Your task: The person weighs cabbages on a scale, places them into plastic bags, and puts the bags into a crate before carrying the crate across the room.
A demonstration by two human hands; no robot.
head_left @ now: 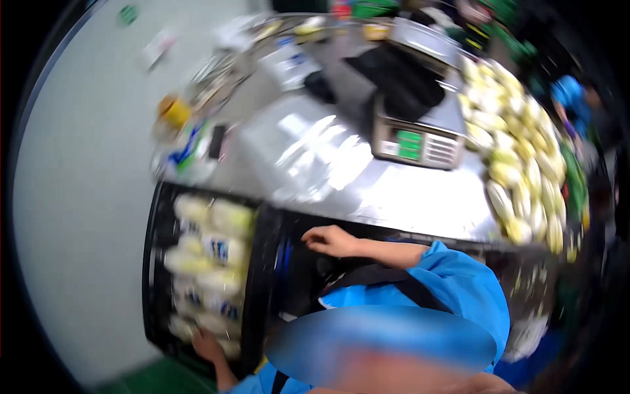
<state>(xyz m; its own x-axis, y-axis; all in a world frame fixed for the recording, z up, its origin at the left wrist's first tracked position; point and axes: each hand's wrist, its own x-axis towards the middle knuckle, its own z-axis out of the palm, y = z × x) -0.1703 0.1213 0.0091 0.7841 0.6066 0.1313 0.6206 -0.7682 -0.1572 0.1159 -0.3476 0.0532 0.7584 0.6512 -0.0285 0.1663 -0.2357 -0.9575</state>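
My left hand (207, 344) reaches into the near end of a black crate (152, 276) at the lower left, against the packed pale vegetables (220, 281). Its fingers are blurred and partly hidden, so whether it grips one is unclear. These vegetables are white and yellow-green, in clear bags with blue labels. My right hand (330, 240) hangs by the front edge of the metal table (420, 197), right of the crate, its fingers loosely bent and a little apart, with nothing visible in them.
Clear plastic bags (305, 148) lie on the table, left of a weighing scale (420, 131) with a black bag (403, 82) on it. Unbagged vegetables (518, 151) are piled at the right. A yellow tape roll (174, 111) is at the left edge. A person in blue (569, 95) is far right.
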